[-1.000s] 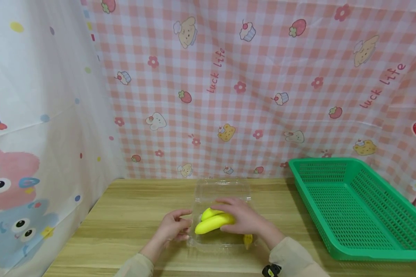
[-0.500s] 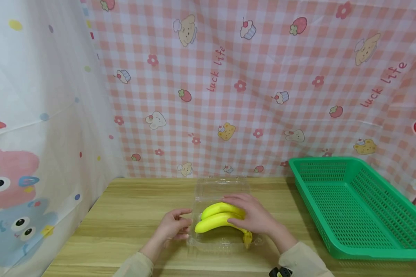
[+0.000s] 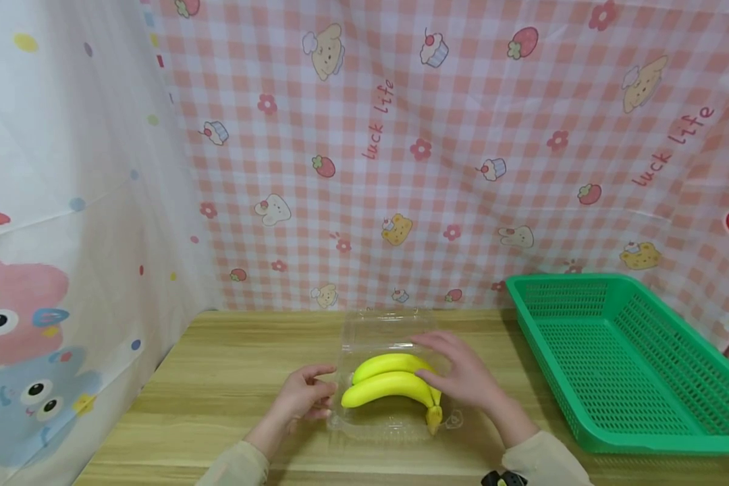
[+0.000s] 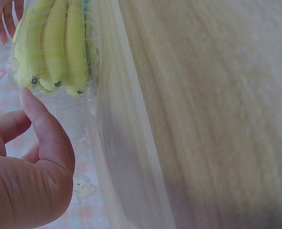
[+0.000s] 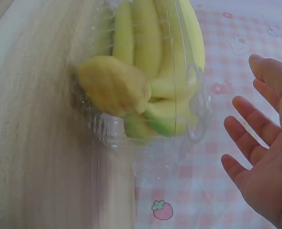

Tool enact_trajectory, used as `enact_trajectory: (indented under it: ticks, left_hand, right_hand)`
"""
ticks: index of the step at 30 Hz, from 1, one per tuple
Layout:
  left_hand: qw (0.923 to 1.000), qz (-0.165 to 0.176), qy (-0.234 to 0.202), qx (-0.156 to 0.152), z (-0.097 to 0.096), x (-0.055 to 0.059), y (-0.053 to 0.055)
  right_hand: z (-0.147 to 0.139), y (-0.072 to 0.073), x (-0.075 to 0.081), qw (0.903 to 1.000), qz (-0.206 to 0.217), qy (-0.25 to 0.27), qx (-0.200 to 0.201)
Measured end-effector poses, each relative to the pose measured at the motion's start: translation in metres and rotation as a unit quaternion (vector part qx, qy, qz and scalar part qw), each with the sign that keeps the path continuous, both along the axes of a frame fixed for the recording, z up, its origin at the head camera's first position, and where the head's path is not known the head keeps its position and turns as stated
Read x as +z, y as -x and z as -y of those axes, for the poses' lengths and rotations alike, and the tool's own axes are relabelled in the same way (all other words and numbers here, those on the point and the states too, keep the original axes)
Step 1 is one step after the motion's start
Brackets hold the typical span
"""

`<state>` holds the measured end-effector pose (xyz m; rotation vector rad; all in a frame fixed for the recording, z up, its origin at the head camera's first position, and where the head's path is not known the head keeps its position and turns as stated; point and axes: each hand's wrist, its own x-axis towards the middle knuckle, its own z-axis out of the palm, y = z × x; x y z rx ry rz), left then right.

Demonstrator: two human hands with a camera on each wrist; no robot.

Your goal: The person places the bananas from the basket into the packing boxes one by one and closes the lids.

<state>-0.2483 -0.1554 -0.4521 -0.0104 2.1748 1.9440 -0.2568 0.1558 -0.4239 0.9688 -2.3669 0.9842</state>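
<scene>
A bunch of yellow bananas [image 3: 385, 389] lies in a clear plastic clamshell box [image 3: 389, 430] on the wooden table. Its lid [image 3: 373, 331] is folded back toward the curtain. The brown stem [image 5: 113, 86] points to the near right corner and overlaps the box's rim in the right wrist view. At the box's left side is my left hand [image 3: 304, 398], fingers bent, the index fingertip [image 4: 26, 95] right at the wall and the thumb apart from it. My right hand [image 3: 466, 374] hovers by the right side with spread fingers, holding nothing; its thumb overlaps the bananas in the head view.
A large green plastic basket [image 3: 553, 364] stands on the table at the right. Behind the table hangs a pink checked curtain [image 3: 364, 202], with a white patterned one [image 3: 115, 169] on the left. Bare wooden tabletop [image 3: 237, 351] shows left of the box.
My right hand has slid off the bananas to the right and lifted away, uncovering more of the bunch. My left hand stays at the box's left side.
</scene>
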Motion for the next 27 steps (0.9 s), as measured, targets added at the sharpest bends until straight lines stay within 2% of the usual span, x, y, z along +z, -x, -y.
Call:
enact_trajectory:
  ticks: [9, 14, 18, 23, 27]
  left_hand:
    - [1.0000, -0.005, 0.004, -0.004, 0.001, -0.001, -0.001]
    - [0.9999, -0.003, 0.007, 0.008, 0.001, -0.004, 0.000]
    - [0.9997, 0.000, -0.002, 0.026, 0.002, -0.004, 0.003]
    - [0.9985, 0.001, -0.017, 0.051, 0.003, -0.003, 0.008]
    - [0.9975, 0.002, -0.026, 0.065, 0.005, -0.001, 0.012]
  right_hand:
    - [-0.010, 0.006, -0.007, 0.9971, 0.019, 0.064, -0.036]
    - [-0.014, 0.007, -0.007, 0.9924, 0.045, 0.104, -0.048]
    - [-0.018, 0.008, -0.006, 0.9834, 0.087, 0.147, -0.060]
    - [-0.022, 0.011, -0.006, 0.9650, 0.152, 0.201, -0.074]
    - [-0.026, 0.013, -0.008, 0.9550, 0.173, 0.228, -0.078]
